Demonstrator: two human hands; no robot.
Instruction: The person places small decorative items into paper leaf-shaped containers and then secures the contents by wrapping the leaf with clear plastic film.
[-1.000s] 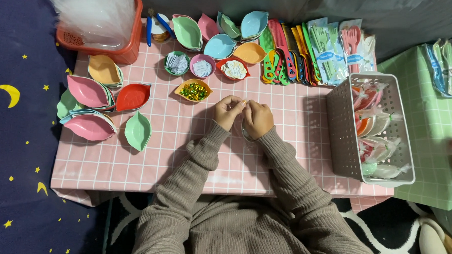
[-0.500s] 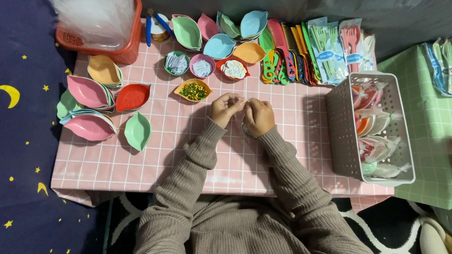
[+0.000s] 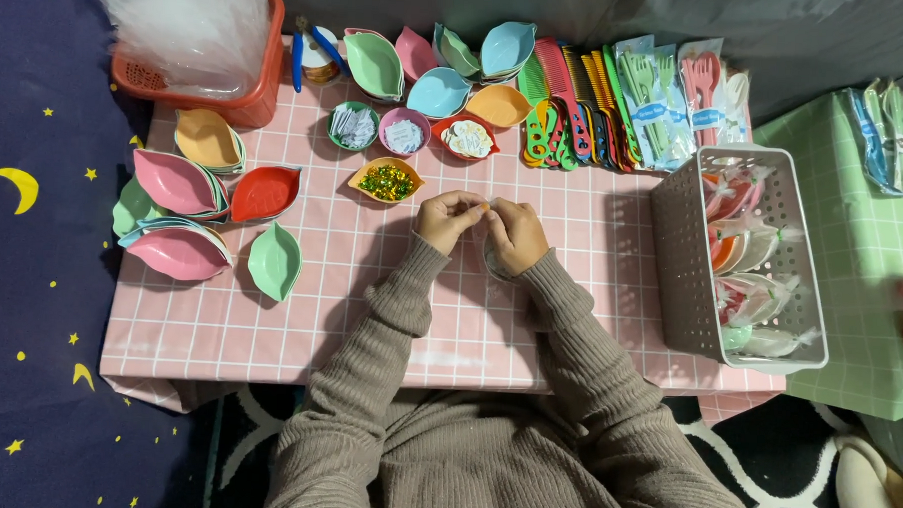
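The pink checked table (image 3: 269,328) fills the view, and both hands meet over its middle. To the right of the fingers stands a white basket (image 3: 672,252) of wrapped dishes. Far off to their upper left is a red crate (image 3: 262,87) heaped with clear bags. Leaf dishes (image 3: 174,179) are stacked well to the left of the fingers, and combs (image 3: 567,98) and packed forks lie beyond them, up and to the right. Just beyond the left fingertips sits a yellow bowl (image 3: 386,179) of green and gold bits, with three small round bowls (image 3: 404,132) past it.

The left hand (image 3: 448,219) and right hand (image 3: 517,234) are curled inward, fingertips narrow and pressed together on a tiny orange bit (image 3: 486,205). That bit sits right between the two sets of tips, lifted off the table.

By the look of it, the work in hand is a fine two-handed pinch on that bit, such as peeling, opening or parting it (which one I cannot tell). What comes after calls for a steady, light grip and small finger motions, not arm travel.

The bit shows only as a pale orange speck, too small for its shape to be read. Something clear seems to lie under the right palm, but it is hard to make out.
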